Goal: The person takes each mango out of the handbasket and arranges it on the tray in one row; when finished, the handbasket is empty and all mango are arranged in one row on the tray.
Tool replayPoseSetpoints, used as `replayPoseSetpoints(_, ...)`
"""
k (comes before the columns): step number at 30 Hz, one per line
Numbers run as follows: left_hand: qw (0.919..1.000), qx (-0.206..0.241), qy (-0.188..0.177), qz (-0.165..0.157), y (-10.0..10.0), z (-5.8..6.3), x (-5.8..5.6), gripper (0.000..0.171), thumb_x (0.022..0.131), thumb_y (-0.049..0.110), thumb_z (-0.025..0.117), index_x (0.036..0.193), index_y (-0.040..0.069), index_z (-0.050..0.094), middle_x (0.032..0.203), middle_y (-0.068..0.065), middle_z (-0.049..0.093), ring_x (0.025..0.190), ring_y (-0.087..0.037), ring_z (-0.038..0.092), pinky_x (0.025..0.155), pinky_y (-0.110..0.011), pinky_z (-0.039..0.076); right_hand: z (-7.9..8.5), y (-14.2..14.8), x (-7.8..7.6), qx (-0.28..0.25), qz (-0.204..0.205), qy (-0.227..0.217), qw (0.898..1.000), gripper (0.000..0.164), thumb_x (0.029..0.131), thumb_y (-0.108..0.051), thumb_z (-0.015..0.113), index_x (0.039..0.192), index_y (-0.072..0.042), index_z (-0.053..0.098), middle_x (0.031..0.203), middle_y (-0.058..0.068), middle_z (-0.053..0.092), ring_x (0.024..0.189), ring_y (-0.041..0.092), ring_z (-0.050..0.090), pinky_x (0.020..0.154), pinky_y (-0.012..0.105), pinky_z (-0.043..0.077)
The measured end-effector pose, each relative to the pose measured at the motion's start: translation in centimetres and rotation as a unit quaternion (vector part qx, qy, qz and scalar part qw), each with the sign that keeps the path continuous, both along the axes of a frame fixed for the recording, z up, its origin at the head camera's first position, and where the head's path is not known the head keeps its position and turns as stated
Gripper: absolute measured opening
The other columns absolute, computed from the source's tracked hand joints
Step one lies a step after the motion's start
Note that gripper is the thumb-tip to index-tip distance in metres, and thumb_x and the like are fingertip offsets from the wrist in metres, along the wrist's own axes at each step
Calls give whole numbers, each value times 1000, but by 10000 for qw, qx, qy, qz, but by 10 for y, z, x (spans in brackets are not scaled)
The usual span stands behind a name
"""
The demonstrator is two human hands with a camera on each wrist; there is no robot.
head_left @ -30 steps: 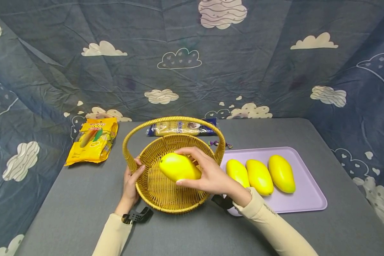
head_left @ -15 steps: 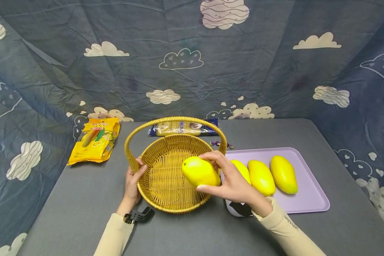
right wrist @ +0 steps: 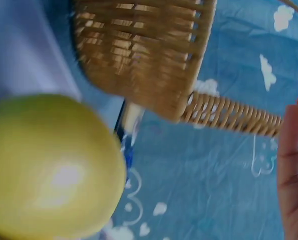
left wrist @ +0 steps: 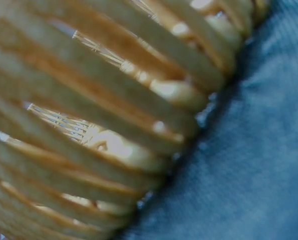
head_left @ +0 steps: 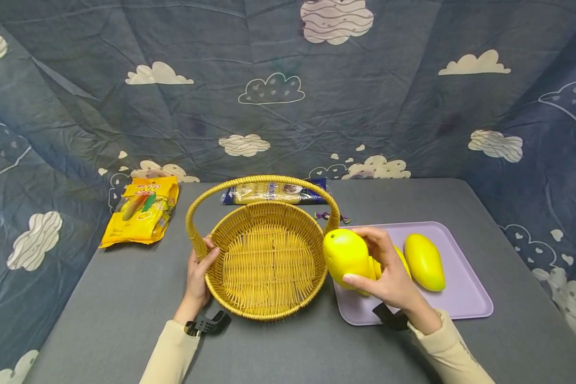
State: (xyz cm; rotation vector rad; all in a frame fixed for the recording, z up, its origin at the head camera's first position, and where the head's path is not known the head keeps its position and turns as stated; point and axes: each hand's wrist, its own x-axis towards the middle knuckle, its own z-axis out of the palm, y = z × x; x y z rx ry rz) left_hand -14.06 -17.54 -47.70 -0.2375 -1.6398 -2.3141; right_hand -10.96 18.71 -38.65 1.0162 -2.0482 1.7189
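Observation:
A yellow mango [head_left: 345, 256] is gripped between the thumb and fingers of my right hand [head_left: 391, 269], raised over the left side of a lilac tray [head_left: 465, 298]. Behind that hand, other mangoes on the tray are partly covered; one mango [head_left: 424, 262] shows whole toward the right. My left hand [head_left: 199, 274] holds the left side of a round wicker basket [head_left: 269, 261] at the foot of its arched handle, thumb over the rim. Nothing lies inside the basket. The left wrist view shows only the basket's woven wall [left wrist: 88, 100] close up; a mango [right wrist: 53, 170] looms large in the right wrist view.
A yellow candy bag [head_left: 141, 210] lies at the back left. Behind the basket is a blue and gold noodle packet [head_left: 273, 192]. A small purple wrapped candy [head_left: 333, 217] sits near the handle's right foot. A cloud-print cloth [head_left: 269, 122] rises along the table's back and sides.
My right hand has carried the mango rightward, from above the basket to over the tray's left side. The left hand keeps its hold on the basket.

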Motion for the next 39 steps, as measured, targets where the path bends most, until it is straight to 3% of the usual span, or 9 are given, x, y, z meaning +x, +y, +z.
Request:
replayPoseSetpoints(3,10000,68,12,14,1,0,0,26,92,1,55,103,-13,37,108,-18,44,92,-16,44,80,-27,37,-3,12,1,-212,-261,-52,9994,77,62,16,74,128,10,36,124,13,50,105,22,54,84,28,42)
replayPoseSetpoints(6,9999,111,15,26,1,0,0,21,91,0,54,102,-10,40,105,-16,45,92,-15,45,81,-27,37,-5,24,3,-197,-772,-329,9963,76,63,18,70,130,8,35,121,9,52,101,20,55,84,28,41)
replayPoseSetpoints(12,10000,49,-4,52,1,1,0,23,91,-1,54,103,-13,37,101,-13,45,90,-14,44,80,-26,36,-6,53,1,-12,-1974,-663,9781,75,69,15,67,135,1,35,116,4,52,92,17,55,79,24,42)
replayPoseSetpoints(16,10000,-21,19,34,-1,1,0,32,92,0,54,105,-18,32,101,-13,44,89,-14,44,79,-28,35,-7,72,-2,81,-2681,-871,9594,74,75,12,66,139,-5,34,117,2,49,90,16,55,78,20,44)
replayPoseSetpoints(25,10000,-40,21,48,-1,-1,-1,33,91,0,54,106,-18,31,100,-12,44,89,-14,43,79,-28,35,-16,118,-9,377,-4059,-1494,9008,71,84,-2,68,142,-21,32,111,-6,43,91,9,52,76,12,42)
replayPoseSetpoints(35,10000,-52,-9,-9,-2,-1,-1,36,91,2,56,106,-18,31,106,-20,42,94,-15,44,82,-28,35,-32,156,-12,893,-4563,-2132,8593,65,88,-19,67,143,-27,33,111,-3,37,83,10,44,67,13,38)
replayPoseSetpoints(39,10000,-34,-54,-9,-2,0,-1,30,91,1,55,105,-16,34,110,-23,41,95,-16,44,83,-28,35,-70,197,-26,1154,-4489,-2324,8551,70,88,-32,68,145,-36,27,120,6,35,87,17,44,64,13,40)
